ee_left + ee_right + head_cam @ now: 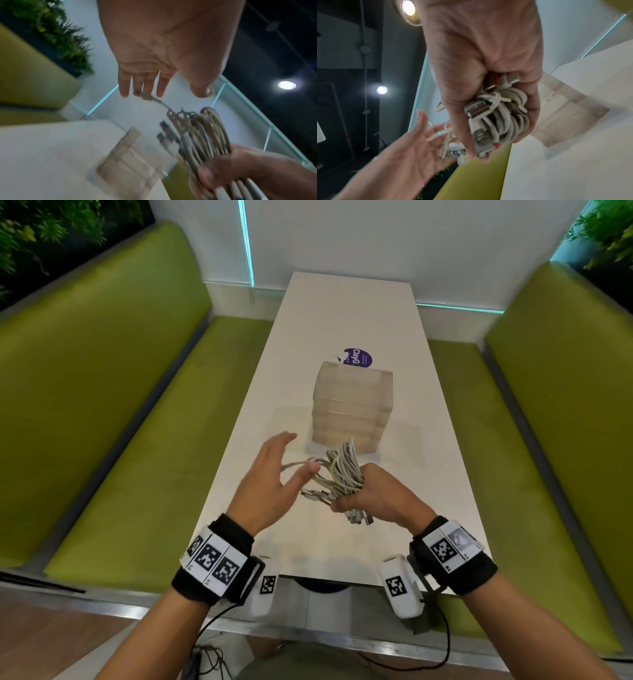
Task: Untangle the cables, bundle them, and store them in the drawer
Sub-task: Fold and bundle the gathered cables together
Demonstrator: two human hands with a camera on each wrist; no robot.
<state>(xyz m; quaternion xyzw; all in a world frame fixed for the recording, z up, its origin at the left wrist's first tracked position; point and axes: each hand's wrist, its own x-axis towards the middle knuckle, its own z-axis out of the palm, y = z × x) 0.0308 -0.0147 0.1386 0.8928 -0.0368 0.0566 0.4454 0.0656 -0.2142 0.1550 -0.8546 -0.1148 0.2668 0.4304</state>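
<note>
While the right hand [373, 494] clenches the coiled cables [339, 474] above the surface [342, 313], the left hand [270, 474] spreads released, one loose end [294, 464] crossing its fingers. If that end slips free, the coil may spring apart before reaching the drawer unit [352, 405].

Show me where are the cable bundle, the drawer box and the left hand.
cable bundle [503, 119]: right wrist view, coiled loops.
drawer box [352, 402]: head view, front face.
left hand [263, 474]: head view, palm.
</note>
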